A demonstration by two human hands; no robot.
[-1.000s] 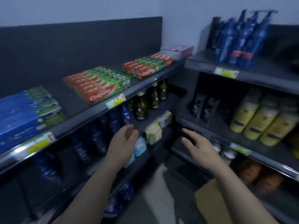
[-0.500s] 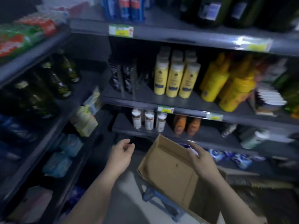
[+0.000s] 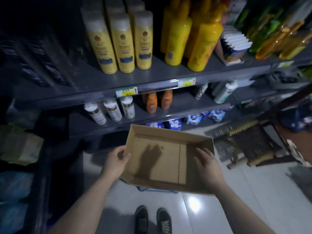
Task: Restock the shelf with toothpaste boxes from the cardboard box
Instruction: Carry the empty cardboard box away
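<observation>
Centre: cardboard box (image 3: 157, 166) before shelf unit (image 3: 152, 85), on stool frame (image 3: 157, 191) above floor (image 3: 219, 208). Left hand (image 3: 116, 161) just beside box's left wall; right hand (image 3: 208, 166) over box's right end. Tall bottles (image 3: 125, 41) on upper shelf; small bottles (image 3: 111, 110) on shelf below; packets (image 3: 173, 124) on lowest shelf, just behind box's far wall. Shoes (image 3: 153, 218) on floor, nearer than box.

The aisle comes through dim on my feed, and its left side sinks almost to black. Light falls from above, leaving a white glare spot on the floor tile (image 3: 192, 200) and a hand-shaped shadow inside the cardboard box (image 3: 162, 169). Motion blur smears the yellow bottles (image 3: 125, 43). The shelf edge (image 3: 157, 88) bows toward the corners.
</observation>
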